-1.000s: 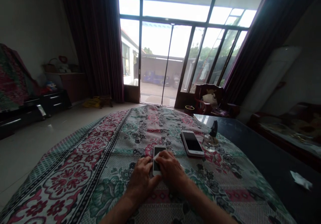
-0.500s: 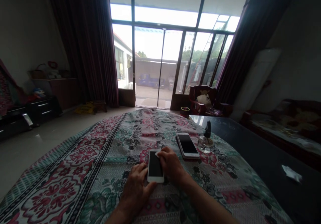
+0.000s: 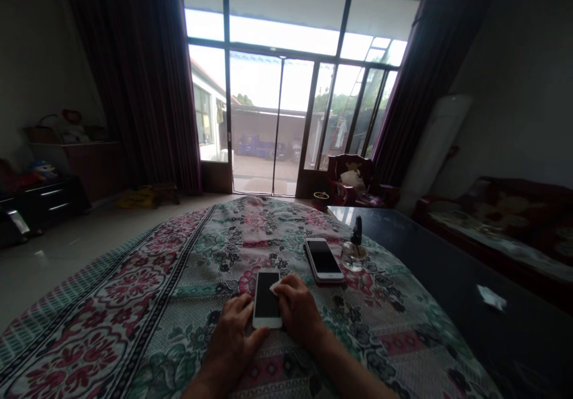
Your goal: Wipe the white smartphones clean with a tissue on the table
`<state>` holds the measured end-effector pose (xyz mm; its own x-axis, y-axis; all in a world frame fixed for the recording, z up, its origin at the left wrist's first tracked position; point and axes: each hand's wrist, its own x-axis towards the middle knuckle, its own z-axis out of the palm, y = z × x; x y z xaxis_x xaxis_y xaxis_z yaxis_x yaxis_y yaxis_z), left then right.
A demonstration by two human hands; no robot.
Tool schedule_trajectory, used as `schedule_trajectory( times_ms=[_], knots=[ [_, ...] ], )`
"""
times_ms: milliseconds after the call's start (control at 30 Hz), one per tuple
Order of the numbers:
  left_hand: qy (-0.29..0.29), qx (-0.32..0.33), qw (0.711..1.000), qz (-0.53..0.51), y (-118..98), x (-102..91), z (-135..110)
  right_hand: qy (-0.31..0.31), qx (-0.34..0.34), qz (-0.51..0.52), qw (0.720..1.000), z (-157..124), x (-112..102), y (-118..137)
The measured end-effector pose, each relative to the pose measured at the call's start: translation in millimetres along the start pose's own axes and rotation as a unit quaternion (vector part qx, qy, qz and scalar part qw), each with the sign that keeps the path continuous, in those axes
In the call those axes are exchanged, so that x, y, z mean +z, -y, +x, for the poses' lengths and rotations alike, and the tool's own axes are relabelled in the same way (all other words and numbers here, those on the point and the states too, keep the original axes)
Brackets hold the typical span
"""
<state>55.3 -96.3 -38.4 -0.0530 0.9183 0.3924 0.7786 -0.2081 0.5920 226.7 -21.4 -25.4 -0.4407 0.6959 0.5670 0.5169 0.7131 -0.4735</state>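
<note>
A white smartphone with a dark screen lies face up on the patterned cloth in front of me. My left hand holds it at its left side, fingers along that edge and thumb at the bottom corner. In my right hand a small white tissue is pinched, pressed against the right part of the screen. Just beyond, to the right, lies a second white smartphone, seemingly on top of something thin. Beside that phone stands a clear spray bottle with a black nozzle.
A floral cloth covers the table. At the right is a dark tabletop with a crumpled white tissue on it. Farther back are a wooden armchair, a sofa and a glass door.
My right hand has slid the tissue a little down the screen towards me. My left hand keeps its place at the phone. The whole view has shifted slightly to the right.
</note>
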Motion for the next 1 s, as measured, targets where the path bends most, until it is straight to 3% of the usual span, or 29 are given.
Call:
schedule_trajectory(
  times_ms=[500,1000],
  knots=[
    [0.028,0.004,1.0,0.003,-12.7,-9.9,-0.8,0.011,0.005,-0.033,0.999,-14.3,-8.2,16.5],
    [0.032,0.018,0.999,-0.004,-9.7,-10.0,-4.2,0.034,-0.011,-0.043,0.998,-25.8,-8.1,39.4]
  ],
)
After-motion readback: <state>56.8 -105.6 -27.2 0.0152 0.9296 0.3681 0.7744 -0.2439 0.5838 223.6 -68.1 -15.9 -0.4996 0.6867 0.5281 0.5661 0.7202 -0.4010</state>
